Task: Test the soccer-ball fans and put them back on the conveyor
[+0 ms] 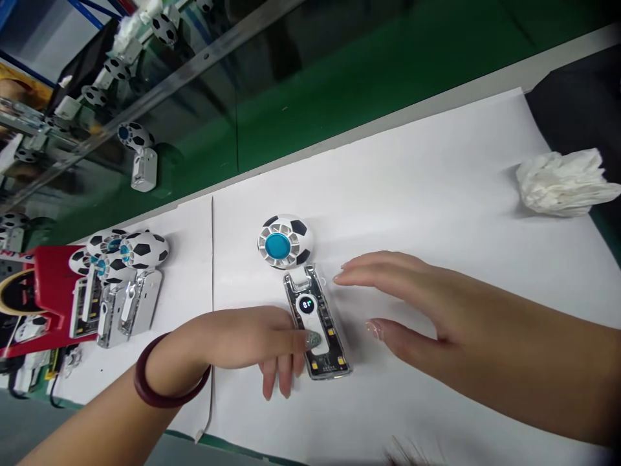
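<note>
A handheld fan with a round football-patterned head (297,241) and a clear-fronted body (334,349) lies on white paper. Blue fills the centre of its head, and a small round display (306,304) glows on the body. My left hand (252,343), with a dark red bangle at the wrist, grips the body from the left; its thumb presses on the white strip below the display. The other fingers curl beside and partly beneath the body. To the right of the fan, my right hand (417,298) hovers open and holds nothing, thumb and fingers apart.
Several similar football fans (145,251) lie in a cluster at left beside a red tape dispenser (53,291). Another fan (144,169) rests on the green surface beyond the paper, near a metal rail (194,68). Crumpled white tissue (563,182) sits far right, near black material (582,107).
</note>
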Action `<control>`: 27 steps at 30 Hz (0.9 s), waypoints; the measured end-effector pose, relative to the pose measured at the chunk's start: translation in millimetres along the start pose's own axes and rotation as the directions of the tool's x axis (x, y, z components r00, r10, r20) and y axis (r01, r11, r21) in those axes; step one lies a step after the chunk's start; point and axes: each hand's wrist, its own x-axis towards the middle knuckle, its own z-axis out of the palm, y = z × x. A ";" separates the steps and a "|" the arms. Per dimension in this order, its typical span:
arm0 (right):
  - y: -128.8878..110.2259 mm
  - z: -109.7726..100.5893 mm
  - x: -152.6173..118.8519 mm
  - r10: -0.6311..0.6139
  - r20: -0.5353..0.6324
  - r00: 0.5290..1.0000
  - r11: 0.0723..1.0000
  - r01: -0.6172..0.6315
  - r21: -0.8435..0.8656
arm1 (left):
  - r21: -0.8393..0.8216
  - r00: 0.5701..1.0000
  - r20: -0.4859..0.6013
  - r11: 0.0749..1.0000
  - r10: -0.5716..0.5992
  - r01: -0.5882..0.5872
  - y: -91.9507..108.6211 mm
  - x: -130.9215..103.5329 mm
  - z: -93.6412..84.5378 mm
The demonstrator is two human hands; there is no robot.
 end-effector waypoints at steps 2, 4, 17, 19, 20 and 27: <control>0.2 0.3 -0.2 -0.004 0.000 1.000 1.000 0.004 -0.001 | 0.014 1.000 0.005 1.000 -0.002 0.002 1.1 -0.2 -0.2; 0.7 0.7 -0.4 -0.004 0.001 1.000 1.000 0.004 0.002 | 0.003 1.000 0.004 1.000 -0.009 0.009 2.3 -1.1 -0.6; 0.6 -0.9 0.4 -0.016 0.015 1.000 1.000 0.016 -0.005 | -0.094 1.000 0.025 0.996 -0.009 0.011 -0.9 -0.4 -2.3; 0.7 -0.8 0.3 -0.011 0.014 1.000 1.000 0.011 -0.002 | -0.070 0.998 0.055 0.997 0.022 -0.018 0.0 -0.5 -4.0; 0.8 -0.5 0.3 -0.011 0.012 1.000 1.000 0.011 -0.002 | -0.060 0.997 0.065 0.998 0.033 -0.029 0.4 -0.5 -4.7; 1.3 0.8 0.5 -0.024 0.001 1.000 1.000 0.024 0.000 | -0.058 0.998 0.055 0.998 0.010 -0.006 3.3 -0.5 -4.1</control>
